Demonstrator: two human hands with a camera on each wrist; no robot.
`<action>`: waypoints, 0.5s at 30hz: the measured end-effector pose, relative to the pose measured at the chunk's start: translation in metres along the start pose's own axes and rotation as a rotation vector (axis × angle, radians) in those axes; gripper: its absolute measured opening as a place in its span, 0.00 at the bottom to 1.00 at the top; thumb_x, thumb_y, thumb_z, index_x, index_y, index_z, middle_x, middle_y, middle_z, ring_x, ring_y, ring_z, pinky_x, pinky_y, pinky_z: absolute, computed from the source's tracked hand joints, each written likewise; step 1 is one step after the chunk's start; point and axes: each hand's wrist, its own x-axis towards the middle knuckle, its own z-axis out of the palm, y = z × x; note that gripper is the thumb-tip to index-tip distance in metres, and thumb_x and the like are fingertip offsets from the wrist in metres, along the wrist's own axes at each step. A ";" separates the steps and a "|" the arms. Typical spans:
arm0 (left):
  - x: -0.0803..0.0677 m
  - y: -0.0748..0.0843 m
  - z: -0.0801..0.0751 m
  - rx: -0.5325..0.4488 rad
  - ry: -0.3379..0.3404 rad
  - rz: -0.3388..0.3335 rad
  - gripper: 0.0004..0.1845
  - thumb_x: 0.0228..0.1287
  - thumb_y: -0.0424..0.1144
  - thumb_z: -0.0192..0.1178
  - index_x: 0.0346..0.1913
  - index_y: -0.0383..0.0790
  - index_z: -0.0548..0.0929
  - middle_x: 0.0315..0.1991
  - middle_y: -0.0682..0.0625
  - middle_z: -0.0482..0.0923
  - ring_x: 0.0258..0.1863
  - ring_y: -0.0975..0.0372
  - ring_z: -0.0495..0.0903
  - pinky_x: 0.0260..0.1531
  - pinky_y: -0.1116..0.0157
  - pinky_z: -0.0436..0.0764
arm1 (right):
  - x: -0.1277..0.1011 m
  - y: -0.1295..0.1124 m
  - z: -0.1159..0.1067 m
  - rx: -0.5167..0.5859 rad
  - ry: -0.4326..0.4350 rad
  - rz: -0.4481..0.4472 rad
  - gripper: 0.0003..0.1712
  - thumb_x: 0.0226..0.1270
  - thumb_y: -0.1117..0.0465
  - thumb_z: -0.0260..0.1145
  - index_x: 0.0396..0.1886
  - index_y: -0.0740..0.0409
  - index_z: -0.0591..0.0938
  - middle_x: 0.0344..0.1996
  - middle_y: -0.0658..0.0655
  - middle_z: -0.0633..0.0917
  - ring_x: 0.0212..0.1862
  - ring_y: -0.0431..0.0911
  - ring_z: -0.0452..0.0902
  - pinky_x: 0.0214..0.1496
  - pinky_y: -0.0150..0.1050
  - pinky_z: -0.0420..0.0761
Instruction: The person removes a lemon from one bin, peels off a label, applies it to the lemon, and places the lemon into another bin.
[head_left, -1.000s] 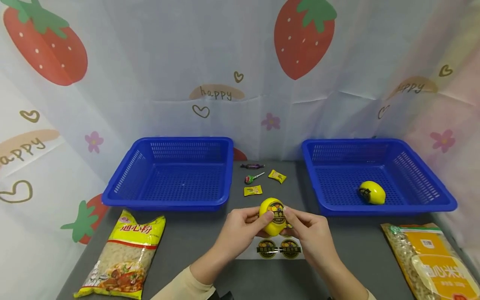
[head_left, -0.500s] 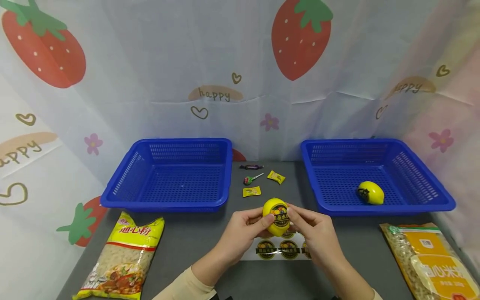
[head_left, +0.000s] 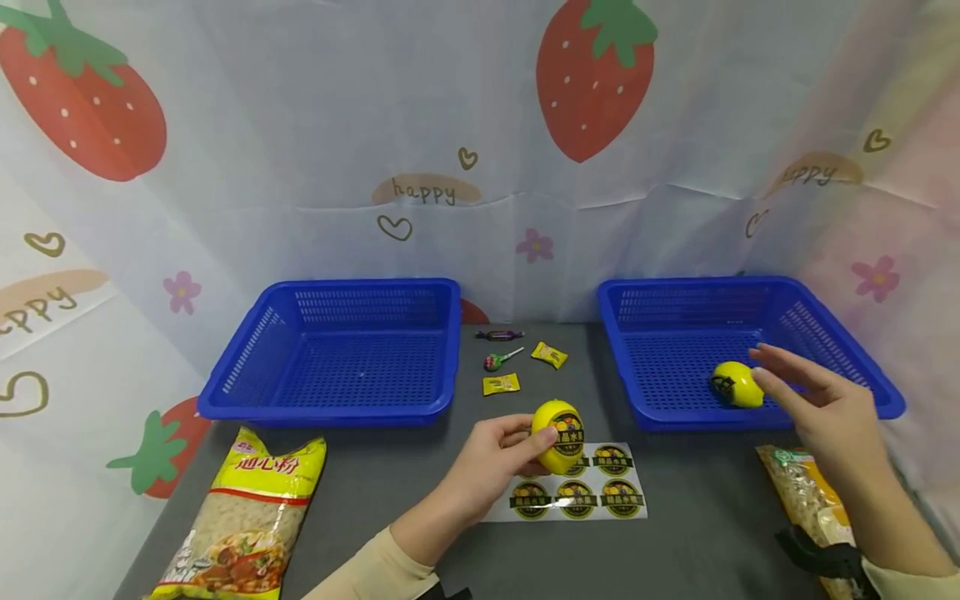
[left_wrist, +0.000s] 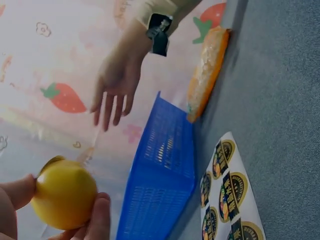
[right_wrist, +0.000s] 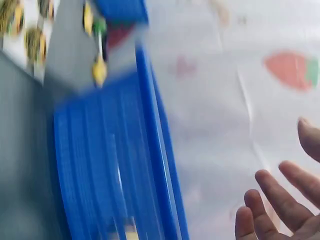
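Note:
My left hand (head_left: 487, 458) holds a yellow lemon (head_left: 551, 414) between thumb and fingers above the table, and a round black fruit sticker (head_left: 569, 435) shows on its side. In the left wrist view an edge of the sticker stands off the lemon (left_wrist: 65, 195). My right hand (head_left: 832, 408) is raised near the front of the right blue basket (head_left: 705, 417), fingers apart and holding nothing. A second lemon (head_left: 742, 385) with a dark sticker lies in that basket, just left of the right fingertips in the head view. Beneath the left hand lies a white sheet of round stickers (head_left: 637, 475).
Another blue basket (head_left: 330, 412) stands at the left. Between the baskets lie a lollipop (head_left: 495, 361), a dark-wrapped candy (head_left: 500, 335) and yellow candies (head_left: 501, 384). A pasta bag (head_left: 255, 508) lies front left; another bag (head_left: 802, 500) lies front right, partly behind the right arm.
My right hand has let go of the lemon and moved right to the right basket. The left hand keeps hold of the lemon, which has shifted slightly right. More of the sticker sheet shows.

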 end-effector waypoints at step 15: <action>0.002 0.004 0.005 0.023 0.015 -0.039 0.24 0.71 0.46 0.64 0.62 0.34 0.80 0.51 0.40 0.87 0.44 0.53 0.89 0.42 0.62 0.87 | 0.036 0.107 -0.076 -0.116 -0.080 -0.009 0.44 0.79 0.57 0.58 0.83 0.50 0.43 0.80 0.67 0.33 0.76 0.73 0.22 0.66 0.79 0.28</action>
